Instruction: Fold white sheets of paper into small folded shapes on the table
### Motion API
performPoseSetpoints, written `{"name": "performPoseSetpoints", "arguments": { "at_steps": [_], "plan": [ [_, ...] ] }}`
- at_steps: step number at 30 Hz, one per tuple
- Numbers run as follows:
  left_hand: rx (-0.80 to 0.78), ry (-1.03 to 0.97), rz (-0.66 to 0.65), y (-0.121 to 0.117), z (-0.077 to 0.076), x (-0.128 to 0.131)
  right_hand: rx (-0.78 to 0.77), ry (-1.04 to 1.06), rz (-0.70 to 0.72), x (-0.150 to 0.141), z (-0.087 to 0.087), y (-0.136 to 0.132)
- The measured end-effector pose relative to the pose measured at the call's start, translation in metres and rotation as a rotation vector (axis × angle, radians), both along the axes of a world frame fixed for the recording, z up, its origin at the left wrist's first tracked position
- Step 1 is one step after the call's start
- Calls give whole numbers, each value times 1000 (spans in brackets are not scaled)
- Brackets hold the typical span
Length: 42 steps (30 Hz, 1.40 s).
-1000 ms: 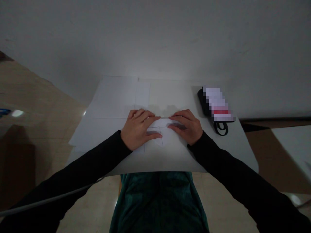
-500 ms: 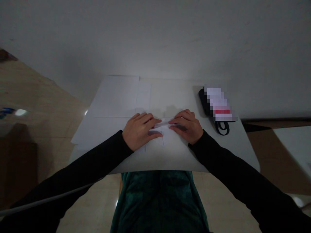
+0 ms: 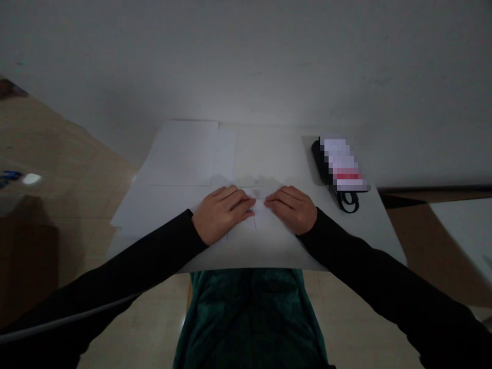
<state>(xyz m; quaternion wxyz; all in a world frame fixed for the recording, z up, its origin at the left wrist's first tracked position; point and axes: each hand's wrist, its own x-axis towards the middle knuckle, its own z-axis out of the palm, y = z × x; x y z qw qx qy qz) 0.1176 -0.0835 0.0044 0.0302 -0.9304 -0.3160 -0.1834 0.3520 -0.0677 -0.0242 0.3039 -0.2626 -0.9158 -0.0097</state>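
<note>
Pressing palm-down on a folded piece of white paper (image 3: pixel 260 215) near the middle of the table's near side, the left hand (image 3: pixel 222 215) and the right hand (image 3: pixel 291 208) lay almost flat and angled toward each other, their fingers held close together rather than spread. The left hand's fingertips (image 3: pixel 249 201) reached the centre of the fold, just beside those of the right hand, leaving only a narrow stretch of paper showing between them. Neither hand was curled around the paper, but the fingers hid much of the fold, so whether any fingertips pinched an edge could not be told. Long black sleeves (image 3: pixel 134 261) ran back from both wrists toward a dark green top (image 3: pixel 249 318), and a thin grey cable (image 3: pixel 69 320) lay across the left forearm. A pale, smooth table (image 3: pixel 369 241) held large sheets of white paper (image 3: pixel 180 154) beyond the hands, with a narrower white strip (image 3: pixel 225 156) beside them. Near the right hand, a black pouch (image 3: pixel 322 161) lay under a blurred white-and-red label (image 3: pixel 340 164), with a looped black cord (image 3: pixel 348 202) at its near end. A plain white wall (image 3: pixel 246 61) rose past the table, a beige tiled floor (image 3: pixel 57 133) spread to the left, and a brown surface (image 3: pixel 423 246) showed to the right.
</note>
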Motion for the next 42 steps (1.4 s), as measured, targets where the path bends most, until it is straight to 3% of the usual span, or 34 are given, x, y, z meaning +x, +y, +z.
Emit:
{"name": "performPoseSetpoints", "arguments": {
  "at_steps": [7,12,16,19,24,27,32,38,42],
  "plan": [
    [154,168,-50,-13,2,-1,54,-41,63,2,4,-5],
    [89,176,-119,-11,3,-4,27,-59,86,3,3,-8],
    [66,255,-81,-13,9,1,36,-69,77,6,4,-14],
    [70,286,-18,-22,11,8,57,-118,17,4,7,-24],
    [-1,223,97,-38,9,18,77,-191,-202,-18,10,-42],
    [-66,205,125,-41,7,22,3,-182,-205,-31,7,-43],
    [-129,168,192,-29,5,29,-78,-166,-200,-35,4,-29],
    [-118,171,263,5,2,43,-38,-243,-295,-41,7,4],
    [-89,169,336,6,3,47,-83,-290,-283,-40,4,9]
  ]
}}
